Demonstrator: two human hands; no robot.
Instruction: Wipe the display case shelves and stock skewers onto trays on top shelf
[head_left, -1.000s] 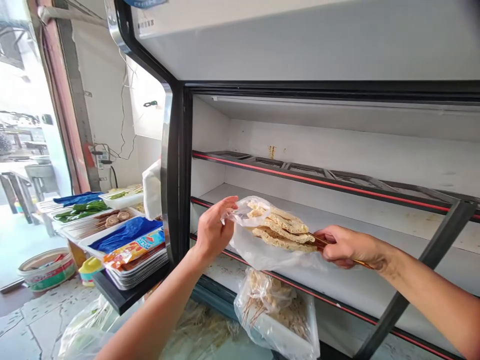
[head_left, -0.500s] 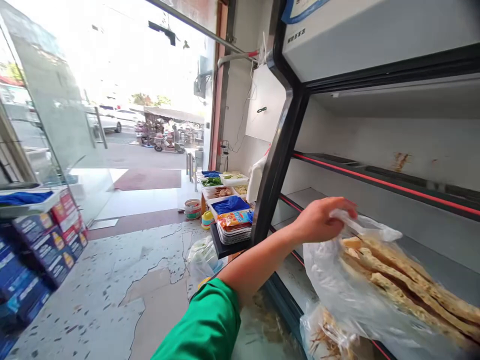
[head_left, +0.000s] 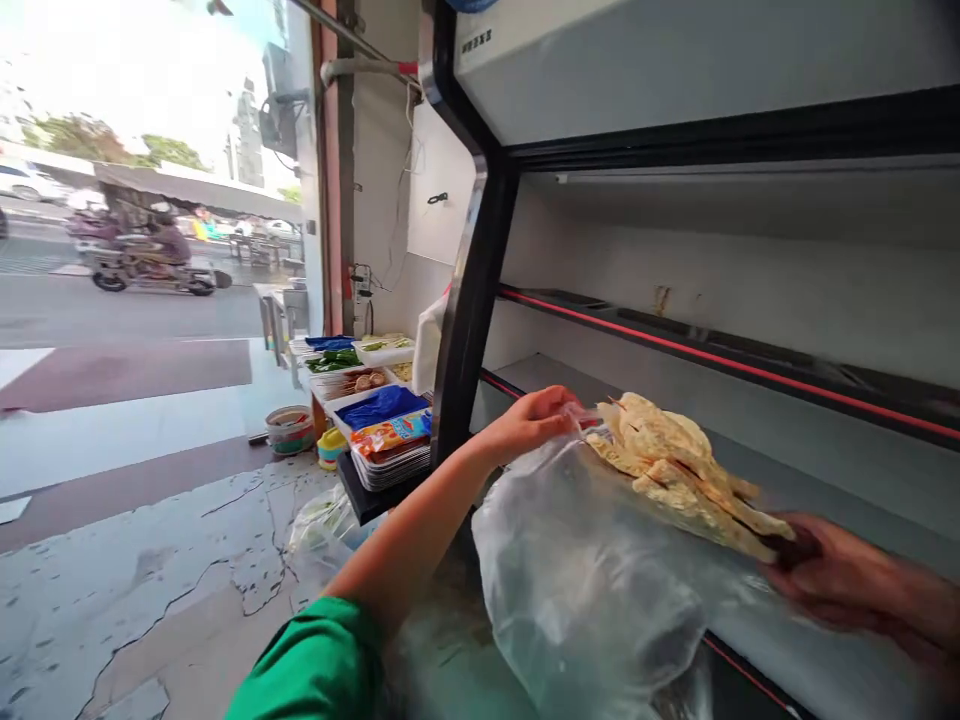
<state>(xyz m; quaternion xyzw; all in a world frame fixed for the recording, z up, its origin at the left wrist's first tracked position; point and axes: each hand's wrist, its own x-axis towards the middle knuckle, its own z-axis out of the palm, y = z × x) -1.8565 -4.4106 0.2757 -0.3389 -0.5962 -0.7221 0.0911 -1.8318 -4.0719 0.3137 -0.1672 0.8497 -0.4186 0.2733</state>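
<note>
My left hand (head_left: 544, 415), at the end of a green sleeve, is closed on the rim of a clear plastic bag (head_left: 577, 560). The bag hangs loose and puffed out below it, in front of the cabinet shelf. At the right, my right hand (head_left: 840, 575) grips the near end of a bunch of tan, bubbly strips of food (head_left: 675, 465). The strips lie above the bag, with their far end close to my left hand. Thin dark sticks seem to show among them. Motion blurs my right hand somewhat.
An open-fronted display cabinet with a red-edged shelf (head_left: 675, 345) stands ahead. Left of its black post (head_left: 469, 290) are stacked trays (head_left: 394, 470), an orange packet (head_left: 390, 430) and food trays. A bucket (head_left: 289, 430) and a yellow tub (head_left: 330, 448) stand on the cracked floor.
The strips of food, earlier inside the bag, are now above it in my right hand, which has come into view. The bag hangs slacker. The view has turned right.
</note>
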